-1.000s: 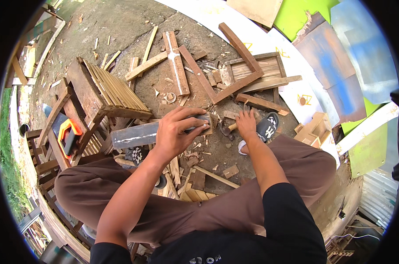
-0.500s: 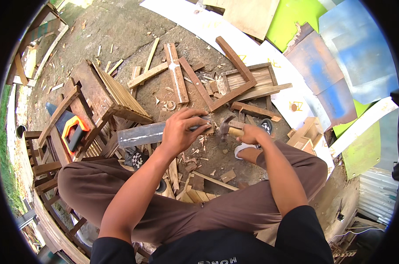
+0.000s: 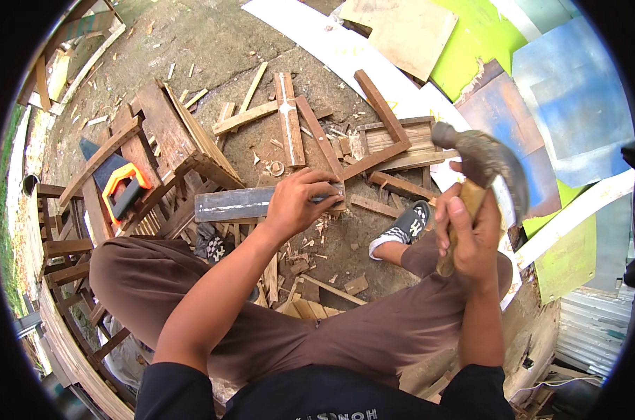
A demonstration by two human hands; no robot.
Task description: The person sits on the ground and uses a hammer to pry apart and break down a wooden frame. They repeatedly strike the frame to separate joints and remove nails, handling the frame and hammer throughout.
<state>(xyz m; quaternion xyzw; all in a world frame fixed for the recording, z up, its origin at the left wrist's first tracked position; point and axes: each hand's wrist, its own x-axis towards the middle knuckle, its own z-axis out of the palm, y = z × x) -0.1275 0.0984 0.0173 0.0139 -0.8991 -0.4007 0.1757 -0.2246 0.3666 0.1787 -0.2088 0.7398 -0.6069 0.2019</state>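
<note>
Wood-handled hammer (image 3: 480, 166) in right fingers (image 3: 462, 222), flat board (image 3: 237, 203), perhaps painted

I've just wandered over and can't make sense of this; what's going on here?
A seated person has the left hand at the right end of a long grey board; whether its fingers pinch anything small is unclear. The right hand grips a claw hammer, held up apart from the board. A handsaw sits at the left, and a brown wooden frame lies beyond the board.

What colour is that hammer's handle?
The hammer handle is yellowish brown, seen best in the head view.
</note>
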